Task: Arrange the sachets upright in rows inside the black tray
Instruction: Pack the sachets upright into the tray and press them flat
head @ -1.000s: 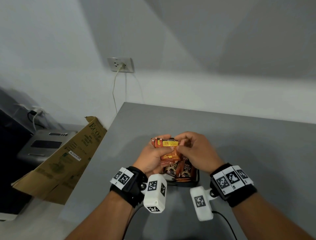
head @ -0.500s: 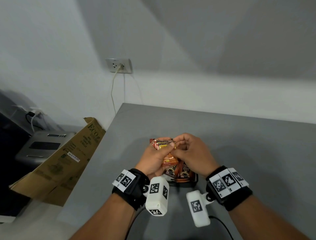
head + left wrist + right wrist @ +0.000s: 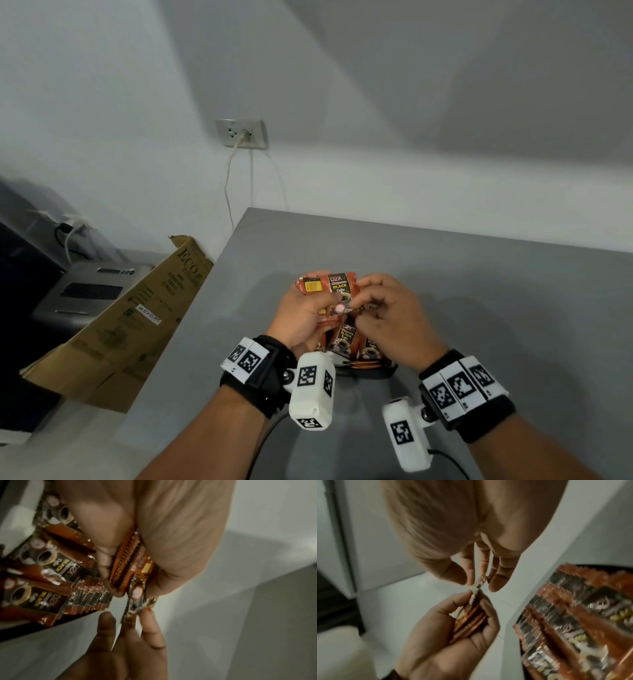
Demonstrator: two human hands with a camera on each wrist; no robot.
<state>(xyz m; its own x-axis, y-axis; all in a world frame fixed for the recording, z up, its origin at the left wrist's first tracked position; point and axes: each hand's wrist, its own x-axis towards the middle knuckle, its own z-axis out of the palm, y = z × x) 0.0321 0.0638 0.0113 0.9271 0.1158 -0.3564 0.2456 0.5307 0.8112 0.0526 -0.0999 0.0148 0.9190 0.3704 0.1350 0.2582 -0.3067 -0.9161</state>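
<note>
Left hand [image 3: 303, 313] grips orange-brown sachets [image 3: 327, 286]; right hand [image 3: 394, 318] pinches one's serrated edge.

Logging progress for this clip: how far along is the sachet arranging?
Partly done. Several sachets already stand in the black tray. In hand: the left hand holds a small stack, and the right hand pinches one sachet off it. Left: placing that stack; the tray's remaining room is hidden.

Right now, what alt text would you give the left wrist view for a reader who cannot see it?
The left hand grips a stack of orange sachets edge-on while right-hand fingertips pinch the end of one sachet sticking out. At left, more sachets stand in the black tray.
</note>
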